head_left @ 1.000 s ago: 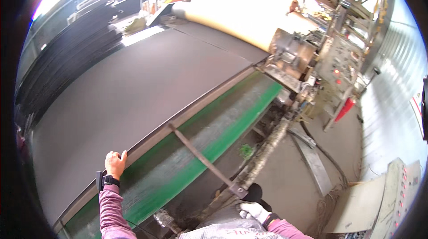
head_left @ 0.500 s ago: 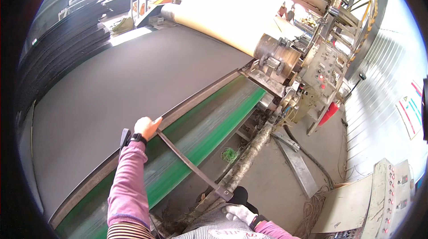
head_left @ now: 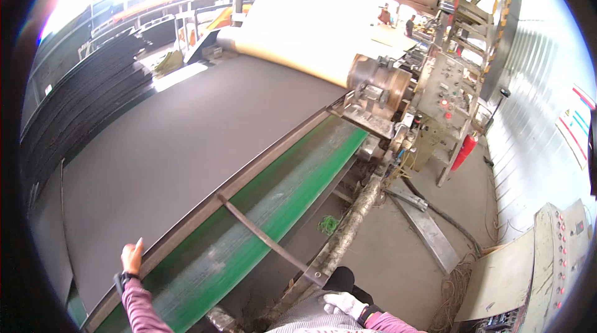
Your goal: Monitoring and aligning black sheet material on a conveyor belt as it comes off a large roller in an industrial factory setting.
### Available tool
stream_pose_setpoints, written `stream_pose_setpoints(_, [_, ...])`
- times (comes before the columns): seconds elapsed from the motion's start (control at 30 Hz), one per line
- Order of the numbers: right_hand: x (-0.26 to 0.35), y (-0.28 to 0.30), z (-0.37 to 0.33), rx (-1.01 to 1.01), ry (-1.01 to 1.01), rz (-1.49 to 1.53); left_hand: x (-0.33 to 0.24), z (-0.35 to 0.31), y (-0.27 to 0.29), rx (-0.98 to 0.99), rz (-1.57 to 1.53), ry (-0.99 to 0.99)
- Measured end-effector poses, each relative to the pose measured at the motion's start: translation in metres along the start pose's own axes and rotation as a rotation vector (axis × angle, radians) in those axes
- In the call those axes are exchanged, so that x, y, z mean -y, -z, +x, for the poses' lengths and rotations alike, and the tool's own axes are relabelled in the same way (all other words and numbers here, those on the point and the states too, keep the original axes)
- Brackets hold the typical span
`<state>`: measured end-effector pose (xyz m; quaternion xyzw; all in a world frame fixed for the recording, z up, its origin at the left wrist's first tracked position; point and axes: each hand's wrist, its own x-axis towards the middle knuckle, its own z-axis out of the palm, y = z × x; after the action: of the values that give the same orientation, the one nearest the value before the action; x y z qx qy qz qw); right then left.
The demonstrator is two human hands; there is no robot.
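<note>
A wide dark grey sheet lies on the machine bed, bordered on my side by a brown rail. At the sheet's near left edge, beside the rail, is my bare left hand, fingers curled and thumb sticking up; what is under the fingers is hidden. A dark watch circles that wrist. My right hand, in a whitish glove, lies against the checked apron at my waist, fingers laid on the cloth, holding nothing visible. A flat metal bar spans from the rail toward me.
Below the rail runs a green belt. A large yellowish roll sheet rises at the far end. Control panels stand at right and lower right. A red extinguisher, a pipe and dark stacked sheets surround the bed. Two people are in the distance.
My left hand has moved from beside the metal bar down the rail toward the near left. My right hand stays at my waist. The view has shifted slightly.
</note>
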<state>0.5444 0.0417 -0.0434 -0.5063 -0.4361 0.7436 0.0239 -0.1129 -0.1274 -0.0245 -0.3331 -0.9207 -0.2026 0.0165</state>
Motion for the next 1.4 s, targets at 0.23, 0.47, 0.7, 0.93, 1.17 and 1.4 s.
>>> stream_pose_setpoints(0.23, [0.001,-0.006,-0.002,-0.001,0.025,-0.019,-0.077,-0.008,0.001,-0.162,0.075,-0.189])
stream_pose_setpoints(0.47, [-0.006,-0.004,0.008,-0.021,0.042,0.036,-0.113,0.019,-0.022,0.038,0.032,-0.441])
stream_pose_setpoints(0.7, [-0.027,0.008,0.016,-0.011,0.062,0.103,-0.037,-0.014,-0.016,0.010,0.639,-0.241])
stream_pose_setpoints(0.93, [-0.018,0.007,0.020,0.008,0.020,0.068,-0.089,0.000,-0.038,-0.126,0.693,-0.584])
stream_pose_setpoints(1.17, [-0.010,0.004,0.016,-0.003,0.013,0.045,-0.227,0.031,-0.067,-0.015,0.358,-0.239])
stream_pose_setpoints(1.4, [0.003,-0.014,0.003,-0.081,-0.035,0.053,-0.243,0.052,-0.087,-0.132,-0.072,-0.765])
